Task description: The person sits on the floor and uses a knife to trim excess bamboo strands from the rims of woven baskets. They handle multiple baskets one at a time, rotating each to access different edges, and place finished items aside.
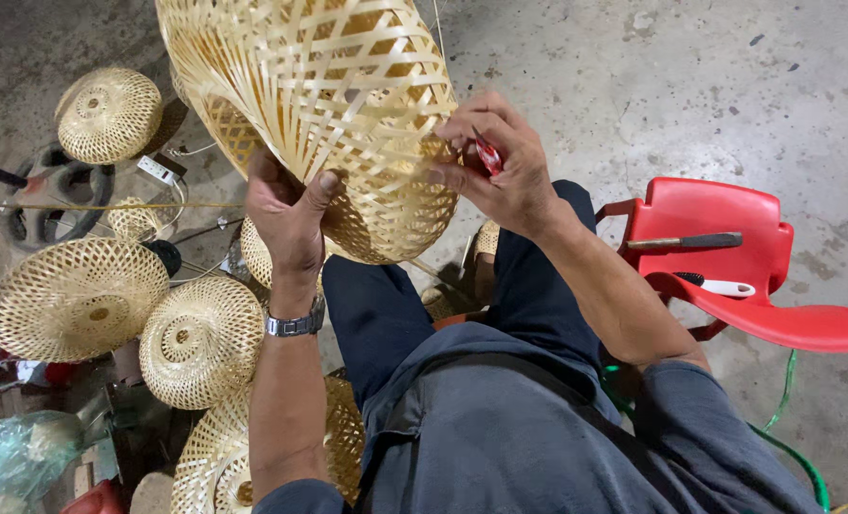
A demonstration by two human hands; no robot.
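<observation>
A large woven bamboo basket (319, 86), pale yellow with an open lattice, hangs in front of me over my lap. My left hand (286, 214) grips its lower rim from the left, thumb pressed on the weave; a metal watch sits on that wrist. My right hand (500, 167) is at the basket's right edge, fingers closed around a small red-handled tool (488, 154) whose tip touches the bamboo strips. My legs in dark trousers lie below the basket.
Several finished woven bamboo shades (76, 297) lie on the concrete floor at the left. A red plastic chair (728, 214) at the right carries a knife (686, 242) and a white-handled tool (724, 286). A green cord (786, 447) trails under it.
</observation>
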